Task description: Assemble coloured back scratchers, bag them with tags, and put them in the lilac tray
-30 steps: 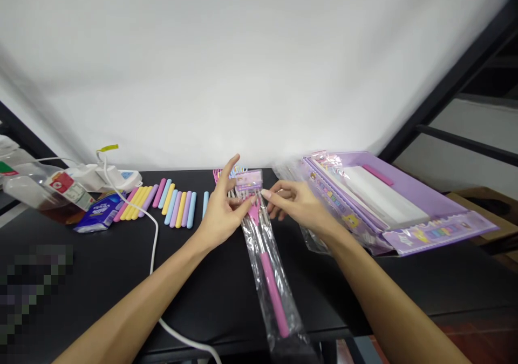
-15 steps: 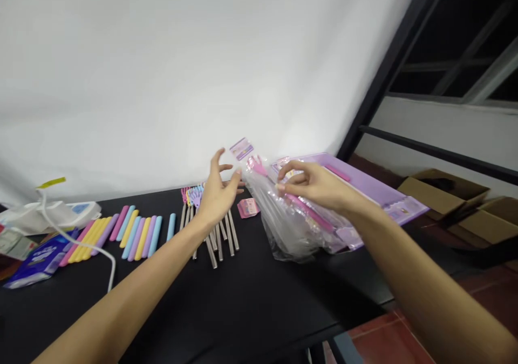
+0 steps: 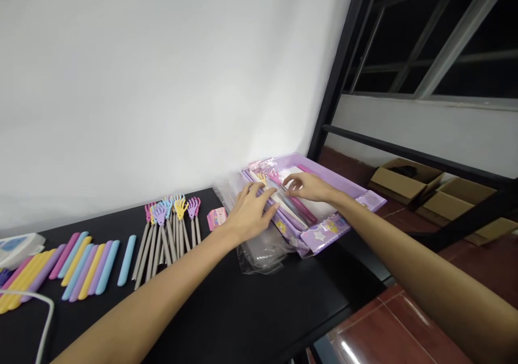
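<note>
A: Right hand?
B: Right hand (image 3: 306, 186) above the inside of the purple box (image 3: 340, 182), fingers curled, thumb near the forefinger. Fingertips are at the clear wrapping; I cannot tell whether they pinch it.
A: Left hand?
B: Left hand (image 3: 247, 213) over the box's left edge, fingers loosely spread and bent, thumb well apart. Nothing seen in its grasp; contact with the wrapping below cannot be told.
A: Position of the wrapped back scratcher?
B: The pink back scratcher (image 3: 304, 209) lies in the box, slanting between the two hands, handle toward the near side. A yellow claw head (image 3: 261, 179) shows beside it.
A: Surroundings?
B: Clear plastic bags (image 3: 263, 256) lie against the box's left side, partly under the left wrist. Next leftward on the black table (image 3: 243, 310): a small pink packet (image 3: 217, 218), then loose claw-headed metal rods (image 3: 161, 213), grouped close together. Further left, coloured handles (image 3: 91, 272) in rows, with one blue handle (image 3: 127, 260) apart.
</note>
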Available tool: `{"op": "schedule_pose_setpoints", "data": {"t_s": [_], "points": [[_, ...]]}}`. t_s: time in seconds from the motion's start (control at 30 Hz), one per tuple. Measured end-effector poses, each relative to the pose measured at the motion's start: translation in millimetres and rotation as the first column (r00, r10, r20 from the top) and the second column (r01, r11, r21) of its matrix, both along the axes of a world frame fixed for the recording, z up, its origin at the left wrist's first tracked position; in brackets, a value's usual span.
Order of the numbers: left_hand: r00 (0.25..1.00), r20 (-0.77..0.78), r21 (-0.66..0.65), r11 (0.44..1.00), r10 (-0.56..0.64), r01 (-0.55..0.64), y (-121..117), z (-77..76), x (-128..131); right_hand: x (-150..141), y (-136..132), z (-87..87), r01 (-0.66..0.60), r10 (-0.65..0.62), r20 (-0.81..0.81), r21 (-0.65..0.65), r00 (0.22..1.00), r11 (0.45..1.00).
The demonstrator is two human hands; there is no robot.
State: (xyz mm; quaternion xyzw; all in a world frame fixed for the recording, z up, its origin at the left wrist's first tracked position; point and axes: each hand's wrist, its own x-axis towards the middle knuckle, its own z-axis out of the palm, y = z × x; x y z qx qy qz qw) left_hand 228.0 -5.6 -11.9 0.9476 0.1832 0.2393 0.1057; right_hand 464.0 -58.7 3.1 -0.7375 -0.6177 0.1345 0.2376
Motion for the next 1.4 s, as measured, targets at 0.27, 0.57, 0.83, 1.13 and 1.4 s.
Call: {"op": "schedule_pose_setpoints", "data": {"t_s": [0.27,0.57,0.83,1.13,1.4], "points": [[1.000,0.010,-0.031,0.999,-0.028,0.028,-4.5,-3.6,3.0,0.5,-4.4,8.2,-0.048,0.044,0.155,0.019,0.987,0.999],[0.999,0.032,-0.003,1.000,0.011,-0.011,23.7,34.3,-52.8,-78.6,10.8,87.7,-0.183,0.155,0.123,0.267,0.980,0.946],[0.979,-0.002,-0.067,0.976,0.206,-0.206,44.4,74.9,-154.1,-183.1,31.6,116.1,-0.211,0.260,-0.088,0.369,0.961,0.905],[0.936,0.008,0.029,0.935,0.353,-0.353,28.2,-4.3,-213.6,-239.8,38.1,10.9,-0.135,0.135,-0.009,-0.003,0.991,0.991],[0.791,-0.165,0.165,0.808,0.589,-0.566,11.1,-11.8,-218.2,-251.8,25.8,-14.9,-0.149,0.149,0.057,0.005,0.987,0.989]]}}
